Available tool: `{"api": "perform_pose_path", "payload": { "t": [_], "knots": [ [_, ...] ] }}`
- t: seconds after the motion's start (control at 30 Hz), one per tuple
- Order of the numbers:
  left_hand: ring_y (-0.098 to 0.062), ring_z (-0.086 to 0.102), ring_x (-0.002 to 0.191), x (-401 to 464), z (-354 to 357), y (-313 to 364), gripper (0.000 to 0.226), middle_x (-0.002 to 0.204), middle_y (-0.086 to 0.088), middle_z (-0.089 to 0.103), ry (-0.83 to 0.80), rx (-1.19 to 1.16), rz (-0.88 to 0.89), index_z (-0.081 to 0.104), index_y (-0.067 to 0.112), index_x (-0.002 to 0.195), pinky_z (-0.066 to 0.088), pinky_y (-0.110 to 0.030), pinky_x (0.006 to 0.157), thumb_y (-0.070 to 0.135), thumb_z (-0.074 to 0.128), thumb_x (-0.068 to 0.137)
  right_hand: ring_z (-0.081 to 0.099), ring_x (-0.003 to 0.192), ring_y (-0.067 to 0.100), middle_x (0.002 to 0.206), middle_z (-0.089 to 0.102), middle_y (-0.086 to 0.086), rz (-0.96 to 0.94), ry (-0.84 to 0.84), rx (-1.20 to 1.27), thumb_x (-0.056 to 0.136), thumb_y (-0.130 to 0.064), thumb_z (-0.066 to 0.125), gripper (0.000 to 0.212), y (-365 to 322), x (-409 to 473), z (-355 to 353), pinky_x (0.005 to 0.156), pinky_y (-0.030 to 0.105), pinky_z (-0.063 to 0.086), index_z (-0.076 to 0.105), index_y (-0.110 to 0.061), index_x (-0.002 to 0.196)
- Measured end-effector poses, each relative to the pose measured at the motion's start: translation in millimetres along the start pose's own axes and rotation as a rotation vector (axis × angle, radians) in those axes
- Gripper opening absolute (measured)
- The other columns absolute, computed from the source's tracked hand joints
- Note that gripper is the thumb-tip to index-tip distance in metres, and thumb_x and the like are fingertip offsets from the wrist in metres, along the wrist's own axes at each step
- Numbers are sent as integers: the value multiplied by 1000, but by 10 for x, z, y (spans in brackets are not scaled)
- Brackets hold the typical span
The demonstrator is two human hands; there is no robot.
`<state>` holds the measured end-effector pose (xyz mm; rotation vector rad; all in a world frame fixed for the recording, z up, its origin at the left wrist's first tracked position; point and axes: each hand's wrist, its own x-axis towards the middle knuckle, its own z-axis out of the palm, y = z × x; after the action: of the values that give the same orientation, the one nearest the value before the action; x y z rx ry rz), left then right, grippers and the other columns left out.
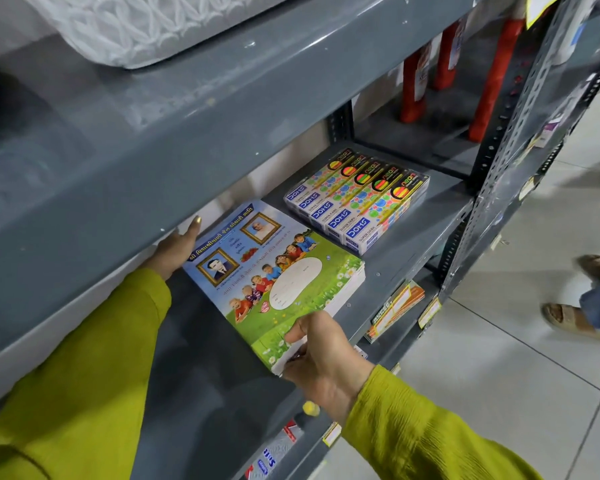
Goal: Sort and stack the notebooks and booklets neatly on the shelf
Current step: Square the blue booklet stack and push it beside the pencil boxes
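- A stack of thin notebooks (274, 271) with a colourful cover (children on green grass, framed portraits, blue sky) lies flat on the grey metal shelf (413, 230), turned at an angle to the shelf's front edge.
- The right hand (321, 358) grips the near corner of the stack: thumb pressed on the top cover, fingers curled against the white page edges.
- The left hand (177, 247) reaches in under the upper grey shelf board (187, 133), fingers held flat against the far left edge of the stack.
- Both arms wear yellow-green crinkled sleeves (413, 427).
- Just beside the stack, toward the right, sits a clear-wrapped pack of white-and-blue pencil boxes (357, 199), close to the notebooks but apart from them.
- Further back stand red bottles (492, 81).
- Price tags dot the shelf's front lip.
- Sandalled feet (565, 315) wait on the pale tiled floor (499, 358).
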<state>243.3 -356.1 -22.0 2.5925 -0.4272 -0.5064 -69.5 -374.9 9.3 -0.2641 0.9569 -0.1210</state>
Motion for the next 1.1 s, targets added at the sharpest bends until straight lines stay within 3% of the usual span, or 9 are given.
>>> {"api": "perform_pose_path", "payload": {
  "t": [0.47,0.6,0.67,0.8,0.9,0.93,1.0,1.03,1.1],
  "knots": [
    [-39,44,134,-27,41,-10,90,147,-25,44,48,-54,-24,36,-3,145,36,-44,110,69,32,92,50,87,32,80,52,9,-64,-43,123,71,6,40,15,127,86,-52,83,40,44,39,-8,66],
    [-38,45,133,-49,51,-1,82,146,-25,46,68,-93,-15,40,-6,142,36,-41,107,62,31,97,56,82,35,85,54,13,-16,-56,99,71,3,40,12,92,112,-85,81,38,48,42,-4,81],
    [-35,44,135,-64,27,-22,74,148,-22,45,49,-140,-5,49,-5,137,34,-39,107,56,29,100,56,65,31,77,52,14,-7,-60,9,76,-1,38,14,15,86,-134,66,32,52,39,-4,90],
    [-35,58,119,-92,0,-197,71,130,-22,62,42,-251,19,62,3,127,41,-37,95,56,26,100,35,53,21,73,36,7,-61,33,-30,79,2,35,10,-179,26,-230,70,42,50,35,-7,74],
    [-36,54,122,-227,41,-423,61,134,-20,59,162,-314,42,60,4,129,37,-33,91,49,30,102,31,59,15,85,36,7,-175,140,34,79,6,39,11,-422,88,-288,65,29,44,40,-5,78],
    [-36,54,122,-282,60,-484,62,135,-20,59,174,-305,48,60,6,130,38,-34,92,52,31,100,39,64,15,93,41,8,-212,163,27,79,4,41,11,-514,108,-293,65,27,43,46,-2,87],
    [-36,52,125,-378,50,-501,67,137,-19,57,178,-296,83,58,6,132,38,-36,98,58,33,96,52,111,28,128,44,17,-237,181,-21,80,0,45,37,-669,184,-298,93,35,46,47,4,116],
    [-35,49,128,-416,31,-443,68,139,-18,55,192,-309,111,56,5,133,37,-36,103,57,36,94,38,133,34,146,33,19,-238,199,-50,80,-1,45,43,-734,203,-286,107,40,37,43,2,123],
    [-34,44,134,-423,13,-301,60,144,-18,50,246,-324,146,52,4,137,32,-38,111,48,38,99,20,144,35,156,17,18,-249,189,-86,82,-3,45,50,-800,245,-308,114,41,25,38,-1,131]
  ]
}}
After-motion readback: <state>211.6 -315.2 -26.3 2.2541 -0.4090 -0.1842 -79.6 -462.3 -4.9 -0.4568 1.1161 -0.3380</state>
